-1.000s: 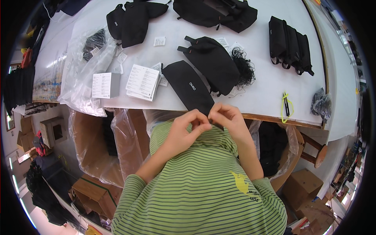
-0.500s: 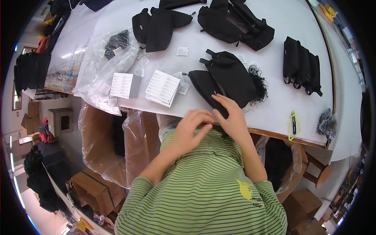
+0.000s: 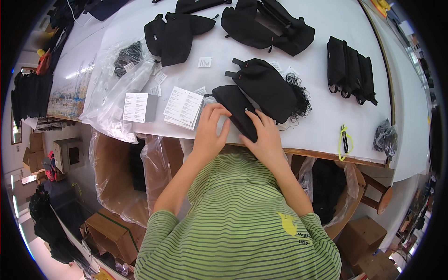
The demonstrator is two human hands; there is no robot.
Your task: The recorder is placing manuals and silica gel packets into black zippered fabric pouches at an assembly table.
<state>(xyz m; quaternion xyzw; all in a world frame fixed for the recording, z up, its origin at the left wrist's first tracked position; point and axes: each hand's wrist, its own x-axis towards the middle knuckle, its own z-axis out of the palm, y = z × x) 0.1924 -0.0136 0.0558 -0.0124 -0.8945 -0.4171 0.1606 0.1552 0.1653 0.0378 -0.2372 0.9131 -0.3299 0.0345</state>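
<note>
A slim black pouch with a zip pull lies slantwise on the white table, its lower end toward me. My right hand rests on its right side with fingers spread and the thumb by its near end. At the pouch's left edge is my left hand, fingers curved and apart from the thumb, the fingertips at the fabric. Neither hand is closed round it. Touching the pouch on the right is a larger black bag with tabs. A tangle of black cords sits beside that bag.
Left of my hands stand a stack of white printed cards and a white block of cards. Clear plastic bags lie beyond. More black bags and folded pouches are farther off. A black-and-yellow tool lies at right.
My left hand has moved forward from the table's near edge to the pouch's left side. My right hand stays on the pouch. The whole view has shifted slightly.
</note>
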